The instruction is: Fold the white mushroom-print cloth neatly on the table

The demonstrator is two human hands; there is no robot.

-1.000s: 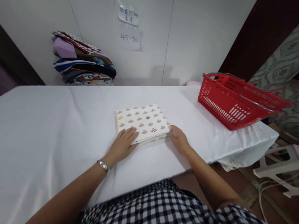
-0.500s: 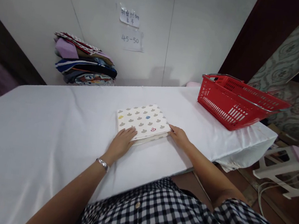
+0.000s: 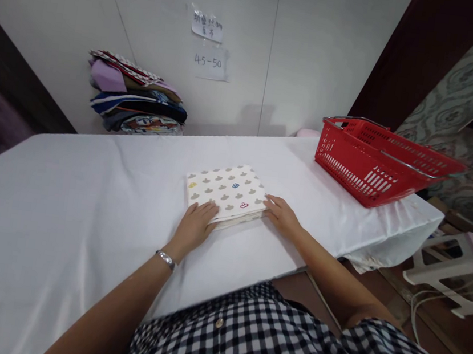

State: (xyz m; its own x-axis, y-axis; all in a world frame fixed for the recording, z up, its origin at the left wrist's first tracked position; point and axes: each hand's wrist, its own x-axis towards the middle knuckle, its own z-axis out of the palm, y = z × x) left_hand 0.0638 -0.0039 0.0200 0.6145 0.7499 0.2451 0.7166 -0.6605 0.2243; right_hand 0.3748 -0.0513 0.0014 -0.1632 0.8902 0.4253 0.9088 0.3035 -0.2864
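A folded white cloth printed with small grey shapes and a few coloured ones lies flat on the white-covered table. My left hand rests palm down on the cloth's near left corner, fingers together. My right hand touches the cloth's near right corner, fingers flat against the edge. Neither hand lifts the cloth. A silver bracelet sits on my left wrist.
A red plastic basket stands at the table's far right corner. A stack of folded coloured fabrics sits against the wall at the back left. Paper notes hang on the wall. A white plastic stool stands on the floor to the right.
Both hands stay at the cloth's near corners; the view has shifted slightly. The right hand has slid a little onto the cloth's edge.
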